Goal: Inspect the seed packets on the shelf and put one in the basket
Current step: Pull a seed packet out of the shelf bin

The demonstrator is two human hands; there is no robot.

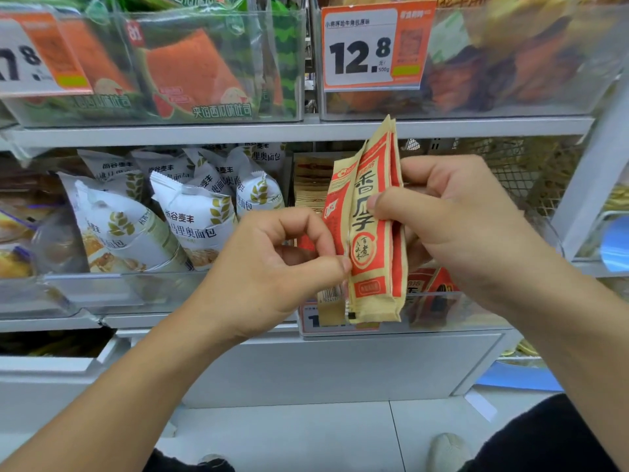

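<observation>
I hold several tan and red seed packets upright in front of the middle shelf. My right hand grips them from the right, thumb across the front packet. My left hand pinches the left edge of a packet and fans it away from the front one. More red seed packets sit in the clear bin behind and below my right hand. No basket is in view.
White bread bags fill the bin to the left. Above hang clear bins of watermelon toast and a 12.8 price tag. A wire mesh panel backs the shelf on the right. White floor tiles lie below.
</observation>
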